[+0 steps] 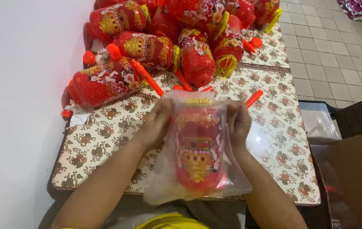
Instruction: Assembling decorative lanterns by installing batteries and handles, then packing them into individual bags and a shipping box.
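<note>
I hold a red lantern (198, 148) with gold trim and a yellow tassel inside a clear plastic bag (159, 186), above the near edge of the table. My left hand (155, 123) grips the bag's upper left side. My right hand (238, 123) grips its upper right side. The lantern stands roughly upright in the bag, tassel end at the top.
A pile of similar red lanterns (164, 46) with orange handles lies at the far end of the floral-clothed table (283, 144). A white wall runs along the left. A cardboard box (355, 178) and a clear plastic bin (316, 118) stand at the right on the tiled floor.
</note>
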